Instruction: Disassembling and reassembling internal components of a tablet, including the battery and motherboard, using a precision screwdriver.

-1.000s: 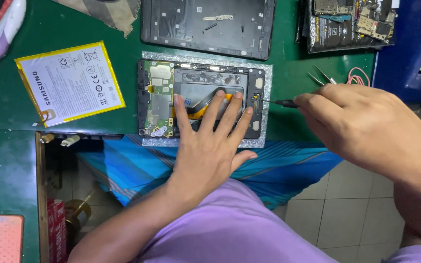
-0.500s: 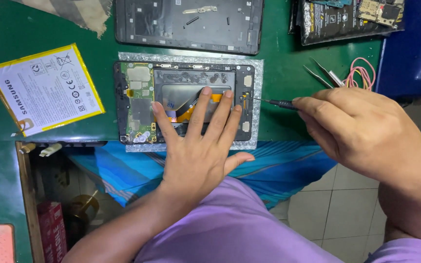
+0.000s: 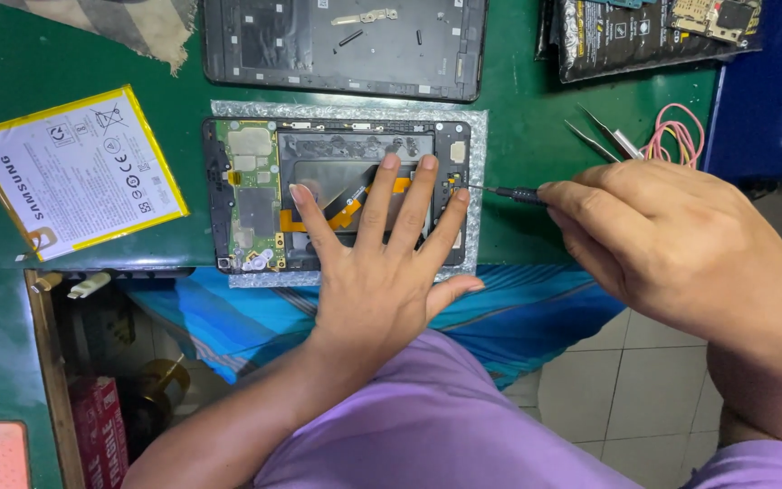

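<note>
A green surface point(image 3: 536, 136) carries the things. On it lie an opened tablet point(image 3: 255, 195) resting on a silvery sheet point(image 3: 476, 181), a white battery with yellow edges point(image 3: 74, 172) to its left, a dark back cover point(image 3: 346, 45) above, a frayed cloth point(image 3: 128, 27), tweezers point(image 3: 604, 136), a coiled pink wire point(image 3: 676, 131) and a black-wrapped part point(image 3: 644, 36) at the far right.

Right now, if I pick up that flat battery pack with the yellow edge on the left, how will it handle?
The battery pack looks thin and flat, so probably light and slightly bendable. It lies loose on the green table, so it should slide easily. Being a soft pouch, it is likely fragile: avoid bending or poking it.
</note>
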